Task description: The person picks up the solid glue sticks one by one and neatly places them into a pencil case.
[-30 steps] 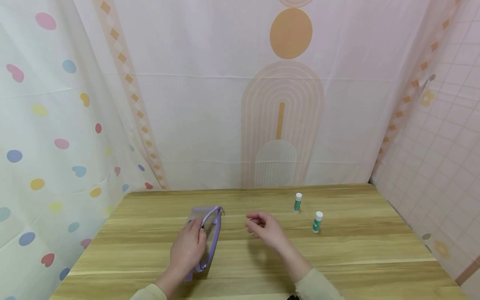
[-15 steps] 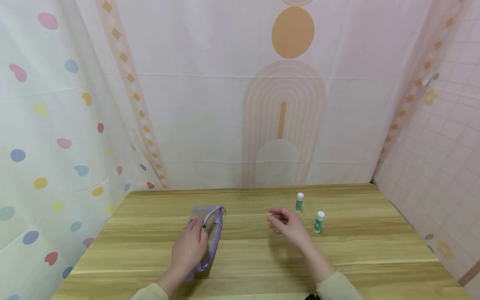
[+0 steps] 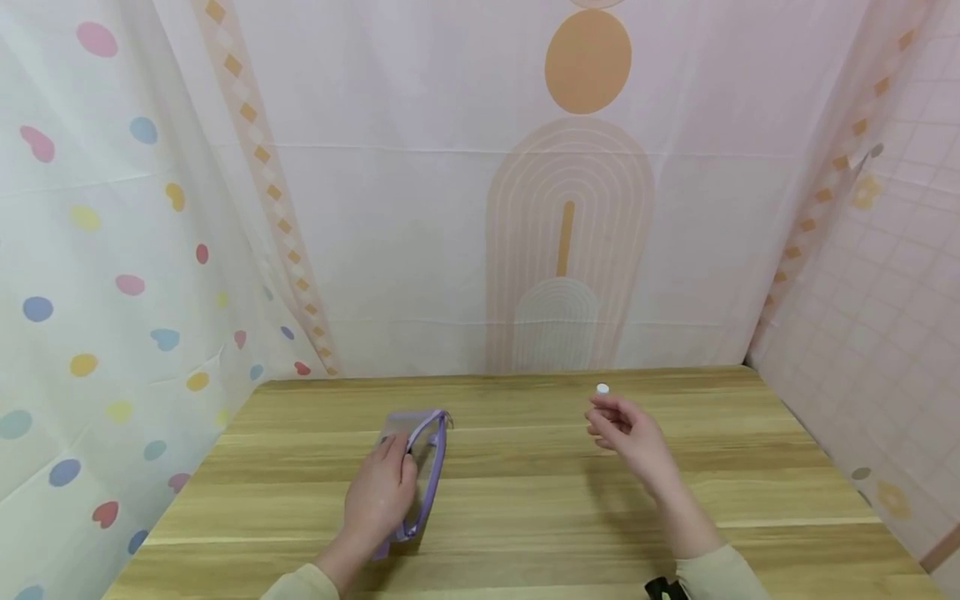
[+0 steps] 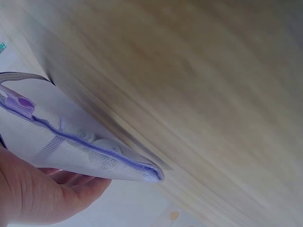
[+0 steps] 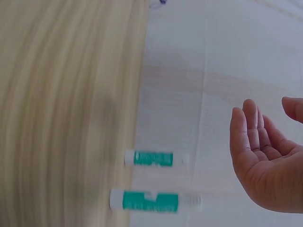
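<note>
My left hand grips a translucent mesh zipper pouch with purple trim. In the left wrist view the pouch stands mouth-up with its zipper parted, and my thumb and fingers lie along its outer side. Over the right part of the table hovers my right hand, its fingers loosely bent with nothing between them. Just behind those fingers shows the white cap of a glue stick; the other glue stick is hidden by the hand there. The right wrist view shows both green-and-white sticks, a smaller one and a larger one, apart from the hand.
A wood-grain table extends under both hands. Behind it hangs a pale curtain with arch prints. A dotted cloth is on the left and a checked cloth on the right.
My right hand has moved right and slightly away from me, from beside the pouch to the glue sticks, covering the nearer one in the head view. The left hand and pouch have stayed put.
</note>
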{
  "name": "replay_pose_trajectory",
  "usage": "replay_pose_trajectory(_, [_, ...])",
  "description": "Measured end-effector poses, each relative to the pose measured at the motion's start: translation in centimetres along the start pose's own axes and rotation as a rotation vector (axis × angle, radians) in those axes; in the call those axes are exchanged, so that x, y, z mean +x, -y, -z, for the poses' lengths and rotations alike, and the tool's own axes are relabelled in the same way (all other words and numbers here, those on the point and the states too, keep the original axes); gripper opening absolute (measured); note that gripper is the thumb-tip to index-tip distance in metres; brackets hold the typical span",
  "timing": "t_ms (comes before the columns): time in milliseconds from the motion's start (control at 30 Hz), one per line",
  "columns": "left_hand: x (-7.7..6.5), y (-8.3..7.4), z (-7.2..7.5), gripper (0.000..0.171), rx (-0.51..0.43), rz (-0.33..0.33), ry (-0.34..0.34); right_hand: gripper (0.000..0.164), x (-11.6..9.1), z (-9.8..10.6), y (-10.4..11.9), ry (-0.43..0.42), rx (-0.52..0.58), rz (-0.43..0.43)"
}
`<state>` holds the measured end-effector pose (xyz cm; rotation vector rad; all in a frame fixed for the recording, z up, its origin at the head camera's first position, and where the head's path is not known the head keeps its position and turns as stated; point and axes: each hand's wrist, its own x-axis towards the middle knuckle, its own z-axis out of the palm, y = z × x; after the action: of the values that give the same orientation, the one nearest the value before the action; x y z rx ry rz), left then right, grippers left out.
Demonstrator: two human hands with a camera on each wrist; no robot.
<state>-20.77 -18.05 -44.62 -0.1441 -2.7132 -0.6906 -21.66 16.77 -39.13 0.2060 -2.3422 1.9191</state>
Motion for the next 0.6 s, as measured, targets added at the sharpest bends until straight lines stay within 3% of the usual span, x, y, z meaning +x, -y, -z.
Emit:
replay_pose_trajectory(400, [0.0,0.2,-0.1,0.042,-0.003,-0.010,-0.015,0.035,-0.5,3.9,-0.8,-0.090,-0.299,0.123])
replay_pose_trajectory(600, [0.0,0.2,-0.2,0.042,-0.010,-0.010,-0.016,0.035,-0.8,5.6,-1.2,-0.127,-0.389,0.147])
